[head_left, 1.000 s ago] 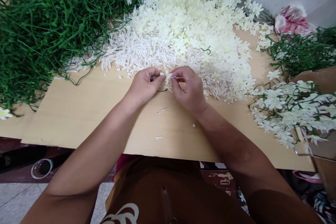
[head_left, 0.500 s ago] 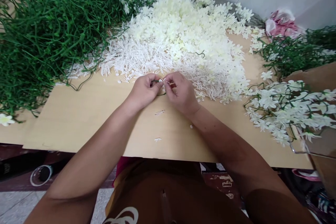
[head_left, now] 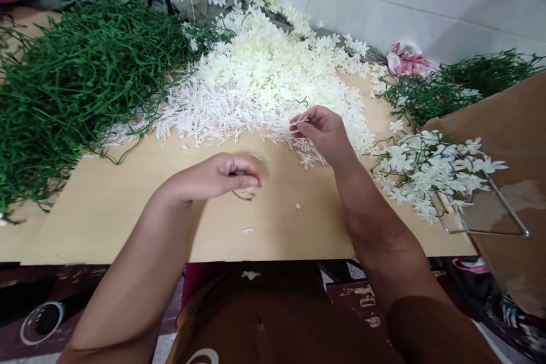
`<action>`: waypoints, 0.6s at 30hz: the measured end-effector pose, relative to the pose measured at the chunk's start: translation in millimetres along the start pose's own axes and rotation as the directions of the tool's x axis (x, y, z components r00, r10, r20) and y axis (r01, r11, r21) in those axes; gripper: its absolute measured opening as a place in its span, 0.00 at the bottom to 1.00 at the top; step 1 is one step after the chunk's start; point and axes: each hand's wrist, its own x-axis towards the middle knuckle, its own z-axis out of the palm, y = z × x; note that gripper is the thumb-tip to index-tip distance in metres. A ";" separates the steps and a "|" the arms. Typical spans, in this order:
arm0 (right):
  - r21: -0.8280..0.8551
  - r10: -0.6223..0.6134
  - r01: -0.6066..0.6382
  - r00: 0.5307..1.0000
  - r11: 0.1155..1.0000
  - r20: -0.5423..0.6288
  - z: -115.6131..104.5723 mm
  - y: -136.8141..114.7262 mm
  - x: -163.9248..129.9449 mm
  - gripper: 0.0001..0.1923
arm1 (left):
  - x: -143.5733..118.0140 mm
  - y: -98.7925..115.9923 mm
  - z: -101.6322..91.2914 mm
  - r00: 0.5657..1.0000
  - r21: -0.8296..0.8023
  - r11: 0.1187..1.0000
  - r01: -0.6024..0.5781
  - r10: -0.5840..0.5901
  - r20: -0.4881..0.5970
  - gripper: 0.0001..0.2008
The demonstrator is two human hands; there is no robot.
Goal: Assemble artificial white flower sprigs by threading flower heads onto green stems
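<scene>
My left hand [head_left: 222, 176] is closed, thumb against the fingers, just above the board. A thin green artificial stem [head_left: 244, 197] pokes out below its fingertips; the rest is hidden in the hand. My right hand [head_left: 324, 129] reaches the front edge of the heap of white stamen sticks [head_left: 222, 105]. Its thumb and fingers pinch a thin white stamen stick [head_left: 302, 120]. Behind it is a heap of pale cream artificial flower heads [head_left: 281, 57]. A large tangle of green stems [head_left: 85, 68] lies to the left.
At the right, white flowers on green stems [head_left: 426, 170] hang over a metal wire frame [head_left: 507, 232] beside a cardboard box [head_left: 503, 142]. More green stems [head_left: 473, 79] and a pink-white cloth [head_left: 407, 60] lie behind. Small white bits [head_left: 248, 231] dot the board [head_left: 128, 210].
My hands, together before, have parted. The left came down and towards me with the green stem; the right moved right to the stamen heap. The view has shifted too.
</scene>
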 end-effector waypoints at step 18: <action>-0.173 0.029 -0.064 0.981 0.983 -0.194 -46.7 16.1 -0.3 0.07 | 32.5 -17.0 16.2 0.878 0.121 0.993 -0.013 0.069 -0.474 0.12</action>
